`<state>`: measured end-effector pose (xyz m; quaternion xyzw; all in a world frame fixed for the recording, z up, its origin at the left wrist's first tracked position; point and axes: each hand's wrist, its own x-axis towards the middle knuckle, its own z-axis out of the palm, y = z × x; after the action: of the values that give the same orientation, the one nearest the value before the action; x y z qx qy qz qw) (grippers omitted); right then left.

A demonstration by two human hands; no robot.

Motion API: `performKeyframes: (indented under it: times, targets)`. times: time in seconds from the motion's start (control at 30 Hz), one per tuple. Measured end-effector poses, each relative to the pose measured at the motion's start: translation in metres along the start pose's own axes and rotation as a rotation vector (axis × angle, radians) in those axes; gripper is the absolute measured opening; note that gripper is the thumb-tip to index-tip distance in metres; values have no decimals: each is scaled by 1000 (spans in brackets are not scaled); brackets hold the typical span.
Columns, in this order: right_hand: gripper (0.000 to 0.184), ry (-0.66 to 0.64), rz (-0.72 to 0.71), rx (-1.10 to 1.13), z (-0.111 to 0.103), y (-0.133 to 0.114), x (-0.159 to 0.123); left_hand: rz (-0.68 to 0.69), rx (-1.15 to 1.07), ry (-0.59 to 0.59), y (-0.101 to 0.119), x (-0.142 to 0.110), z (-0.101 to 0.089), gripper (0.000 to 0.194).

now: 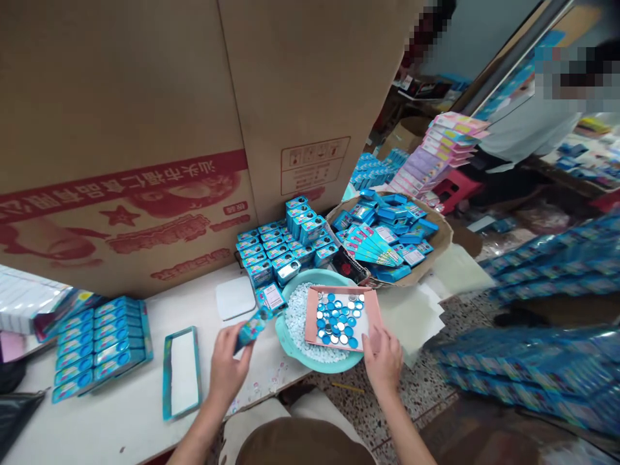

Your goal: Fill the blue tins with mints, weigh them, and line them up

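Observation:
My left hand is closed around a small blue printed box, holding it tilted above the table, left of the basin. At the near right corner of a shallow pink cardboard tray, my right hand has its thumb and fingers curled about the edge. Several blue and silver round discs lie loose in the tray. The tray rests on a turquoise basin full of small white pellets. Another blue box lies against the basin's far left rim.
Rows of blue boxes stand behind the basin. A cardboard carton holds many flat blue boxes. At left are a filled display tray, a blue-rimmed tray and a white lid. Large cartons wall the back; a person is beyond.

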<state>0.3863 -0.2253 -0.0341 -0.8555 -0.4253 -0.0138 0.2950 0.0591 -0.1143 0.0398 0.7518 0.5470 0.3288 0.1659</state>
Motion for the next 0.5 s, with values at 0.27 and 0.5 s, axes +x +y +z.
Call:
performKeyframes:
  times: [0.27, 0.5]
  targets:
    - [40, -30, -105, -55, 5, 5, 24, -45, -23, -146, 33, -24, 35, 32]
    - [36, -58, -139, 23, 0, 11, 15, -60, -63, -186, 38, -16, 47, 33]
